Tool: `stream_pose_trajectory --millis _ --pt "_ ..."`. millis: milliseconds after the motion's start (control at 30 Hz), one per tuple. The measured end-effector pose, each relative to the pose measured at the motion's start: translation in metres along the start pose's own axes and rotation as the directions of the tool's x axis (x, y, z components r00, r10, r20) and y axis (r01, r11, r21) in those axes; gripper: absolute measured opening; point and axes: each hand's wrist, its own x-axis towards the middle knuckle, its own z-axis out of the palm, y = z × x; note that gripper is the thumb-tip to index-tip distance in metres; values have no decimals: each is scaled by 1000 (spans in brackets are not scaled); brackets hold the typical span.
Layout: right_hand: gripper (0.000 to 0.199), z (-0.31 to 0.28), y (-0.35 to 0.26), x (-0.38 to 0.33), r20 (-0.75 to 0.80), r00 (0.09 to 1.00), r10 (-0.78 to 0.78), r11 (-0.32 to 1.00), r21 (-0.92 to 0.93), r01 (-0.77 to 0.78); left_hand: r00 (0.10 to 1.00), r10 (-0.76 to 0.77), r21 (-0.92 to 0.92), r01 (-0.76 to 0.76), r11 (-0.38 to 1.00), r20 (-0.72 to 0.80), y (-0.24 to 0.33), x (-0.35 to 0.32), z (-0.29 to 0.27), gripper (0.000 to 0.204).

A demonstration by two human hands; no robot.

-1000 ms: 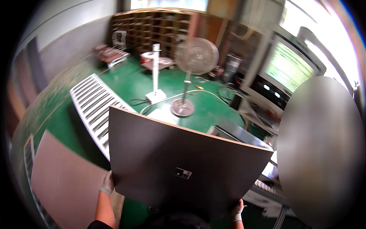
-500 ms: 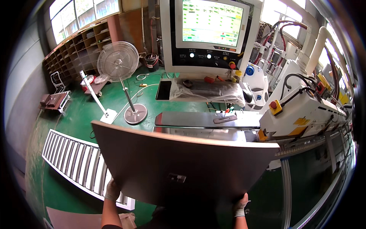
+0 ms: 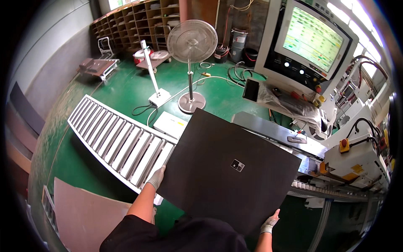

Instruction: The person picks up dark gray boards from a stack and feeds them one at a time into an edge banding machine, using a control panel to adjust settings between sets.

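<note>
Centrally, a large dark panel (image 3: 226, 168) fills the middle of the frame, held up in front of the person and tilted so that one corner points toward the upper left. A small square label sits near its middle. The left hand (image 3: 156, 178), in a grey glove, grips the panel's left edge, fingers curled over it. The right hand (image 3: 268, 223), also gloved, holds the lower right edge near the bottom of the frame, thumb up against the panel.

Left of the panel, a roller conveyor (image 3: 117, 140) runs diagonally from the upper left toward the lower middle over a green floor (image 3: 105, 90). A standing fan (image 3: 192, 42) rises just above the panel's top corner, with a white post on a square base (image 3: 153, 77) to its left and a flat white box (image 3: 170, 124) lying on the floor near the conveyor. At the upper right stands a machine with a lit screen (image 3: 312, 38) and a row of buttons below it. A grey machine bed (image 3: 273, 132) passes behind the panel's right side, and a white box with a red button (image 3: 357, 157) sits at the right. Wooden shelves (image 3: 134, 19) line the far wall at the upper left. A pale board (image 3: 84, 214) lies at the lower left.
</note>
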Motion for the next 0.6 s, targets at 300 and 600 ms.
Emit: stream_pose_trajectory --millis 300,600 --pt "37 -48 43 -43 23 1000 18 945 -326 -10 926 319 313 -370 875 203 0 -26 -25 48" --pt "63 -48 23 -86 -146 983 110 901 -404 -161 929 348 -16 -349 937 130 -32 -8 -30 52"
